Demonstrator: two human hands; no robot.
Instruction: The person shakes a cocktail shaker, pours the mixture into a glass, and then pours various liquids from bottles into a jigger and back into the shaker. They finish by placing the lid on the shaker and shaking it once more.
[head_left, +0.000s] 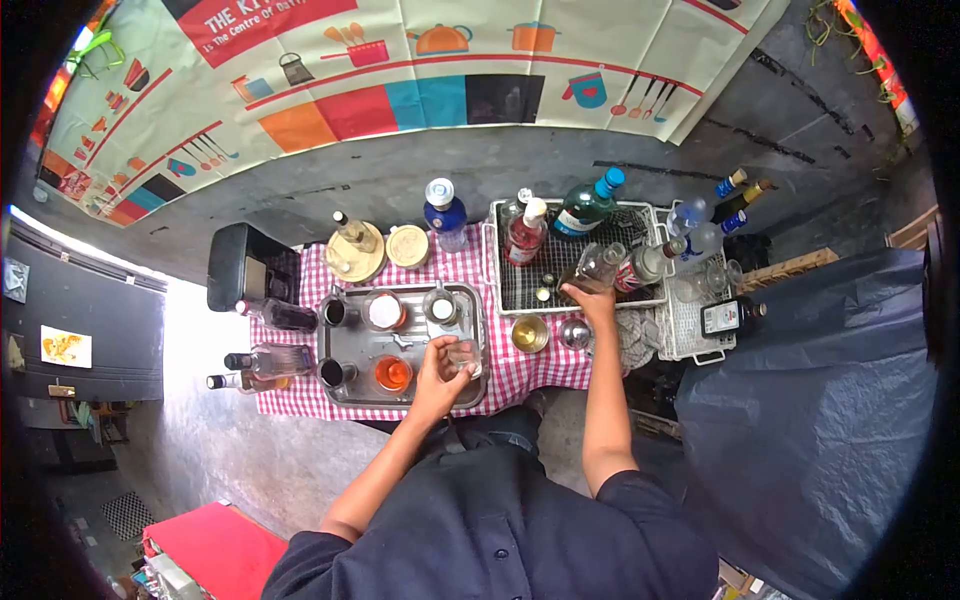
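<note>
My left hand (440, 378) is closed round a small clear glass (463, 357) over the right side of the metal tray (408, 401). On the tray stand a glass of orange-red drink (393, 373), a white-topped glass (384, 310), another glass (441, 309) and dark cups (335, 312). My right hand (590, 303) grips a clear glass vessel (597, 268) at the front of the wire basket (503, 308). Whether that vessel is a bottle or a jug I cannot tell. Beside it lies a clear bottle with a red label (640, 268).
The basket also holds a pink bottle (526, 235) and a teal bottle (588, 207). A glass of yellow liquid (529, 334) and a metal cup (575, 334) stand before it. Several bottles (270, 361) lie left of the tray. A grey cloth (638, 340) hangs at the right.
</note>
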